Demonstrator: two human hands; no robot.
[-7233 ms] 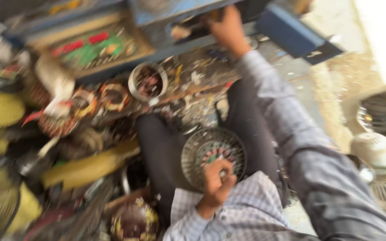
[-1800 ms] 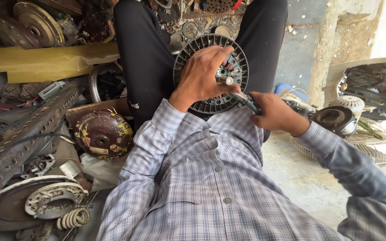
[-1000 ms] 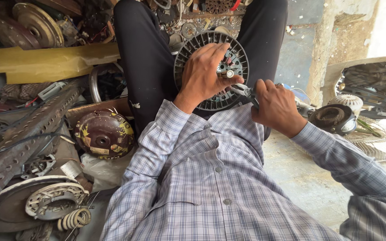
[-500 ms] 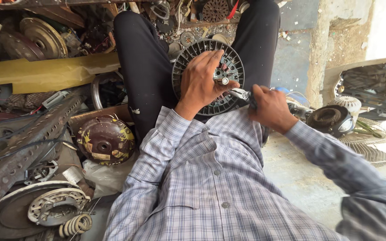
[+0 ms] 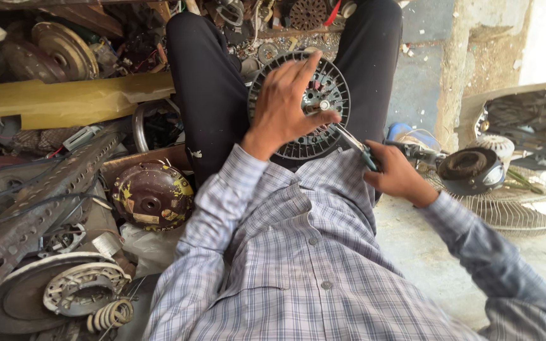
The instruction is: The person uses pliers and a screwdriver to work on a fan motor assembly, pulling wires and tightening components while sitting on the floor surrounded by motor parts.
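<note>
Two hands work on one round motor part (image 5: 314,126), a dark disc with many fins around its rim and a small metal shaft in the middle. It lies on the person's lap, between the two black trouser legs, in the far middle of the scene. The left hand (image 5: 289,104) rests flat on the disc with its fingers spread, so it presses and does not grip. The right hand (image 5: 396,173) is clenched around the handles of pliers (image 5: 352,142), and the tip reaches the disc near the shaft. I judge the work is in the middle: the disc looks whole and nothing lies loose on it. At the left a brown motor housing (image 5: 151,196) and other metal scrap wait, at the right a wire fan guard (image 5: 516,205).
</note>
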